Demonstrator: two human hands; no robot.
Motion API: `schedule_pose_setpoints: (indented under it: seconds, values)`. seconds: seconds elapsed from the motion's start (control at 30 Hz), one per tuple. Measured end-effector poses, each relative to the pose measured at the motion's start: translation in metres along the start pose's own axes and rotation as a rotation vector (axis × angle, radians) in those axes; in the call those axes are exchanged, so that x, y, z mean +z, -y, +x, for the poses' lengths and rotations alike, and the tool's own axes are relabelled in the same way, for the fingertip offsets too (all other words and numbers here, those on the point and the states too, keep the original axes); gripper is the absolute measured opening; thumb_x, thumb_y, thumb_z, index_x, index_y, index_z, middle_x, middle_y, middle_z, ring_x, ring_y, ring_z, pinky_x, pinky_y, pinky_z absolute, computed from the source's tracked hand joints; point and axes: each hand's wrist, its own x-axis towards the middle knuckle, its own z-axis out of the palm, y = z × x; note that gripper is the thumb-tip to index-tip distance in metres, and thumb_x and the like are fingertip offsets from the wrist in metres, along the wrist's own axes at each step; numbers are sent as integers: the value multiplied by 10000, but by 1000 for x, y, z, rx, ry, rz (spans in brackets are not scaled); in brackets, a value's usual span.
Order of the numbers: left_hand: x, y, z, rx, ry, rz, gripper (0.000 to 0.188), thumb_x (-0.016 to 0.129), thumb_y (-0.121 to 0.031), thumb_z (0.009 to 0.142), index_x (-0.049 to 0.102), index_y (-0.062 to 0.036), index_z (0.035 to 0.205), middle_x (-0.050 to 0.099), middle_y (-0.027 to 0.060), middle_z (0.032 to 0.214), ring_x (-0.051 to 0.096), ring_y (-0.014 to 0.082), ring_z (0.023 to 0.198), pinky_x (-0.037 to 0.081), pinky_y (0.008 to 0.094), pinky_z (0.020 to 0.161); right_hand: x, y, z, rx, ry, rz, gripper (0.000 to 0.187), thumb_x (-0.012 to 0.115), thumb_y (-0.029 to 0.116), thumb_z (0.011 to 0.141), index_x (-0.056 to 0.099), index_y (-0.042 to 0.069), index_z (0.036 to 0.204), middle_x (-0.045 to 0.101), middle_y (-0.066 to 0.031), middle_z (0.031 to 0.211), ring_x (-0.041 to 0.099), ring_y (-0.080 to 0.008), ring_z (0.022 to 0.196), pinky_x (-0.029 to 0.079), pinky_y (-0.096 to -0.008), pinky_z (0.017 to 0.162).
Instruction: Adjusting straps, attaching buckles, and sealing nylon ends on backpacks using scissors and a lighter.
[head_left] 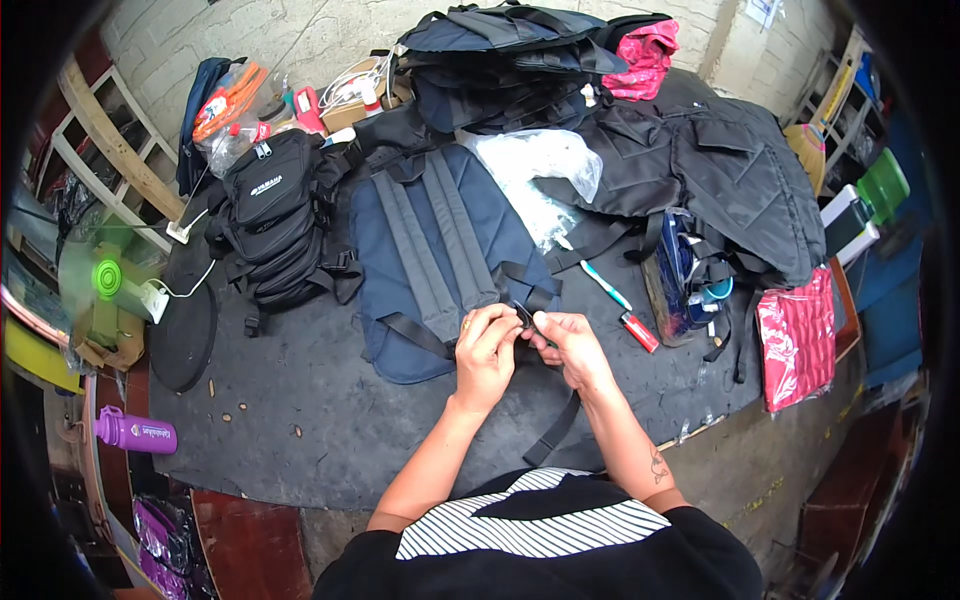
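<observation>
A navy blue backpack (400, 300) lies on the dark table with its two grey shoulder straps (455, 230) facing up. At its lower right corner, my left hand (484, 350) and my right hand (568, 348) meet, fingers pinched together. Between them they grip a black webbing strap (524, 316). A small dark piece shows at the fingertips, too hidden to tell whether it is a buckle. Below my right hand, a loose strap end (553, 432) hangs down toward the table's front edge.
A black bag (275, 220) stands left. Stacked backpacks (500, 60) and clear plastic (540, 170) lie behind. To the right are a toothbrush-like tool (606, 285), a red lighter (640, 333), a blue pouch (672, 270) and black bag pieces (720, 180). A purple bottle (140, 432) is far left.
</observation>
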Motion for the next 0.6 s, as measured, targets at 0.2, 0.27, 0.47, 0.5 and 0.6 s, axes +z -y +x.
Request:
schedule_pose_setpoints:
  seconds: [0.2, 0.27, 0.47, 0.5, 0.6]
  values:
    - [3, 0, -15, -166, 22, -111, 91, 638, 61, 746, 623, 22, 827, 597, 102, 888, 583, 191, 808, 465, 280, 722, -12, 10, 1, -160, -44, -28, 322, 523, 273, 934, 606, -8, 800, 506, 10, 628, 336, -34, 470, 228, -197, 417]
    - [2, -7, -16, -236, -102, -191, 79, 642, 52, 768, 621, 22, 838, 578, 97, 929, 566, 159, 829, 458, 262, 739, -22, 9, 2, -228, -46, 79, 360, 541, 352, 920, 593, 4, 845, 516, -10, 660, 343, -51, 460, 241, -196, 418]
    - [4, -55, -8, 46, 213, -327, 149, 755, -44, 687, 640, -36, 781, 628, 82, 874, 607, 217, 840, 479, 312, 739, -46, -5, 11, 221, 121, 368, 281, 664, 314, 828, 541, 67, 881, 587, -72, 754, 489, -114, 558, 412, -255, 507]
    - [5, -64, -10, 4, 468, -507, 163, 771, -74, 683, 640, -36, 771, 631, 80, 885, 609, 217, 852, 479, 308, 739, -54, -7, 14, 254, 223, 374, 271, 714, 246, 798, 531, 79, 908, 608, -83, 785, 556, -135, 610, 480, -288, 545]
    - [2, -71, -26, -27, 799, -687, 214, 799, -133, 676, 635, -29, 766, 638, 74, 874, 619, 203, 836, 481, 297, 725, -40, 21, 1, -104, -8, 127, 228, 694, 82, 773, 534, 68, 936, 622, -40, 810, 624, -150, 739, 523, -301, 610]
